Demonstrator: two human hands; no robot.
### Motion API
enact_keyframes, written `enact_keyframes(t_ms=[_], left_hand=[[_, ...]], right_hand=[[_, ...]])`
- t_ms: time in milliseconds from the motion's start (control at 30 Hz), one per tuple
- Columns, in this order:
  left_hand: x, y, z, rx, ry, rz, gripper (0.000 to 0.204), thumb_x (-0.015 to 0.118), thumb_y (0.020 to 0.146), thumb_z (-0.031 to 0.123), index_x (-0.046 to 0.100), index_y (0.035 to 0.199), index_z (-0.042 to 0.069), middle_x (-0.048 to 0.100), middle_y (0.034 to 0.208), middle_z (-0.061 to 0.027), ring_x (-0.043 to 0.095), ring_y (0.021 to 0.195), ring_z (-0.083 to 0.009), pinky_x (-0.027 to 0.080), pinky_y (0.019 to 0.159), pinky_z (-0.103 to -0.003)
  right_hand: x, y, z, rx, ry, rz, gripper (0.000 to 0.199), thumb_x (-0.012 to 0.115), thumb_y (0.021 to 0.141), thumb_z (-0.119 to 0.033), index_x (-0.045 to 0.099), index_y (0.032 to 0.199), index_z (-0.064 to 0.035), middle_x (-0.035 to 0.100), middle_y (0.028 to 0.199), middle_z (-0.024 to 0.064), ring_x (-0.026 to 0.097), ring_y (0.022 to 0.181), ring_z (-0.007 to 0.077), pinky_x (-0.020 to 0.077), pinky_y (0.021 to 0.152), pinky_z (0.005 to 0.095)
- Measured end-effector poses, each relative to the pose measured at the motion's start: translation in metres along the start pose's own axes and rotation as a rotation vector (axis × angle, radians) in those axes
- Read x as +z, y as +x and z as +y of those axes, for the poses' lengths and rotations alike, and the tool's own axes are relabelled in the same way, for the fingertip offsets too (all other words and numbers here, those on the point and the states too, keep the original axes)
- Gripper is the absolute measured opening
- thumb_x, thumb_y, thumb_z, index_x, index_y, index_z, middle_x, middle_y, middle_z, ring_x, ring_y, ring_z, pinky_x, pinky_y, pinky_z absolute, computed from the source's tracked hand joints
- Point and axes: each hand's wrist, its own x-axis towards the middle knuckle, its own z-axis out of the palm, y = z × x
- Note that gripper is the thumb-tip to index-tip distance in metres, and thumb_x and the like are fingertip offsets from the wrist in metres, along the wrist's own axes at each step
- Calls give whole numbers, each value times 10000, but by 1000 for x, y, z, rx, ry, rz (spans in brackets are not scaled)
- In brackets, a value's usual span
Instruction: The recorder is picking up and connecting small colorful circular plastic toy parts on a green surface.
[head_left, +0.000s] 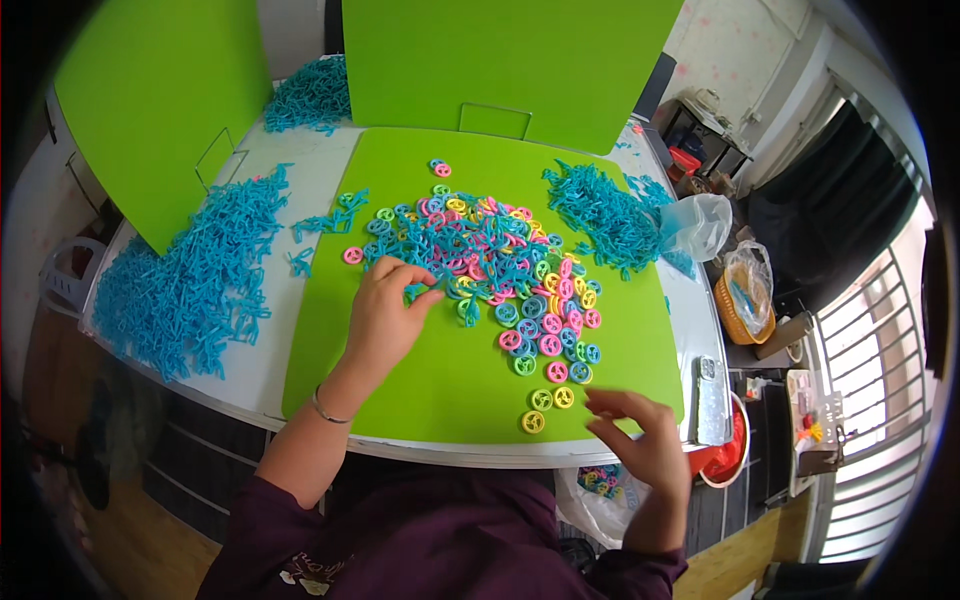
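**Left hand (385, 310) at the pile (480, 235), right hand (645, 430) free**

So this looks like the picking step; the left hand is at the pile's near left edge, a jumble of coloured wheels (550, 346) and teal clips (470, 312) mid green mat (430, 400); more clips sit in a left heap (195, 285) and a right heap (605, 215). Next move probably calls for a neat pinch on one small part, without dragging its tangled neighbours along.

Grip-wise, left thumb and index are close, nearly tip to tip, with teal showing right by them; whether they're clamped on a clip or just over it, can't tell from this angle. The right's easier to read; thumb and fingers well apart, nothing visible in the gap; it hangs near the mat's front edge, just right of three loose yellowish wheels (533, 422).
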Motion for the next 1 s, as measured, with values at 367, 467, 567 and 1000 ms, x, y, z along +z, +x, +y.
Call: enact_keyframes(t_ms=[367,467,567,1000], left_hand=[[18,-14,37,303,-382,-260,154,712,756,56,635,890,65,565,921,-72,588,825,-234,500,684,-342],[22,-6,29,61,-576,-260,170,713,756,55,646,912,60,561,925,-78,589,812,-234,501,662,-320],[36,-3,-2,-43,-368,-256,167,698,780,93,662,943,85,562,938,-81,593,823,-244,500,677,-320],[24,-9,1,-215,-386,-424,236,710,744,7,628,955,74,603,828,-42,595,693,-139,490,638,-256]], right_hand=[[61,108,12,155,363,-201,437,666,865,-202,550,1246,-23,684,836,91,623,726,108,492,604,264],[56,102,18,210,563,-132,390,662,865,-183,580,1204,-8,686,828,54,609,698,86,468,575,235],[54,97,28,238,627,-105,309,664,856,-127,614,1139,-12,676,869,30,607,741,78,454,576,208],[80,92,27,51,578,115,179,642,874,-83,647,1031,1,670,883,11,595,761,60,463,658,201]])
